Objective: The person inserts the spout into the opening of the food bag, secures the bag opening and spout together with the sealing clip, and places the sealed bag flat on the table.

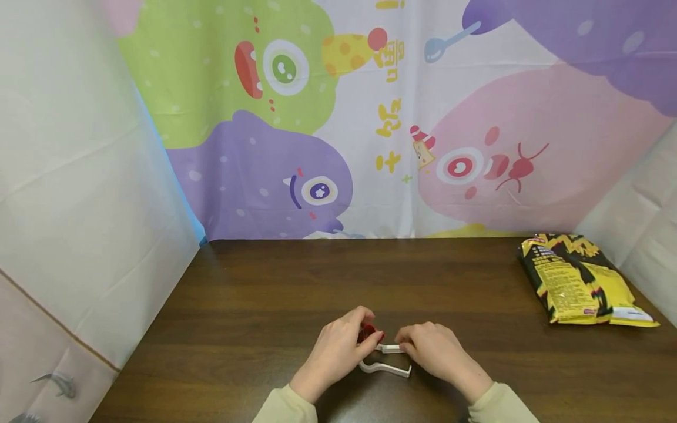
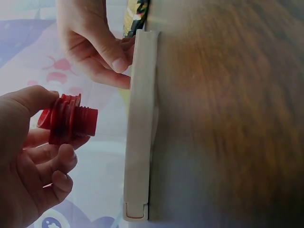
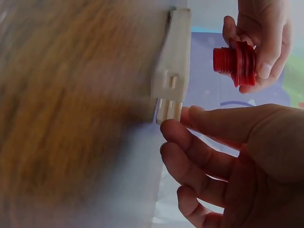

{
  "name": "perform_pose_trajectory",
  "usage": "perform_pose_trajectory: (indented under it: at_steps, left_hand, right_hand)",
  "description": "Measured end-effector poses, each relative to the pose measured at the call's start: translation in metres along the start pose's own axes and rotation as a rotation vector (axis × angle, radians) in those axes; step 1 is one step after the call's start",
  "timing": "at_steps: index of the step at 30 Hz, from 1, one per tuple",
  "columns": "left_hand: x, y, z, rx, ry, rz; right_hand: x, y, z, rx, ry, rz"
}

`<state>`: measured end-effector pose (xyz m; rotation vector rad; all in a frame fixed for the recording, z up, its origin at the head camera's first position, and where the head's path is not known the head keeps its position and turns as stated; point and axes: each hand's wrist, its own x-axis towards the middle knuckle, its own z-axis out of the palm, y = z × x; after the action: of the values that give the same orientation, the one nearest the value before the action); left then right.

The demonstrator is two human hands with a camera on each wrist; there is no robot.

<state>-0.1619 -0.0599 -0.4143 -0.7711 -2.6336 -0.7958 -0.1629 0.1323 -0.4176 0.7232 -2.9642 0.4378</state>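
My left hand (image 1: 341,343) pinches a red threaded plastic cap (image 2: 71,118) between thumb and fingers. Its ridged, narrower end points toward the white bar in the left wrist view. A white plastic bag clip (image 1: 386,369) lies low over the table, its two arms spread apart. One long arm of the clip (image 2: 140,123) runs upright through the left wrist view. My right hand (image 1: 436,352) pinches the right end of the clip's far arm (image 3: 168,110) with thumb and index finger; the other fingers curl loosely. The clip's left end is partly hidden behind my left hand.
A yellow and black snack bag (image 1: 579,282) lies at the back right of the brown wooden table (image 1: 254,294). Behind the table hangs a cartoon-printed cloth (image 1: 370,194), with pale cloth walls (image 1: 79,147) on both sides.
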Motion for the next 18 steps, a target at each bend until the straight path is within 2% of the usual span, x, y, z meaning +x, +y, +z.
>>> perform_pose_trajectory:
  at_steps: [9, 18]
  left_hand:
    - [-0.001, -0.001, -0.001, 0.025, 0.003, 0.007]
    - [-0.001, -0.001, -0.001, -0.014, -0.022, -0.026]
  right_hand:
    - [-0.002, 0.004, -0.007, 0.041, 0.005, 0.065]
    - [-0.003, 0.02, -0.02, 0.067, -0.012, 0.179]
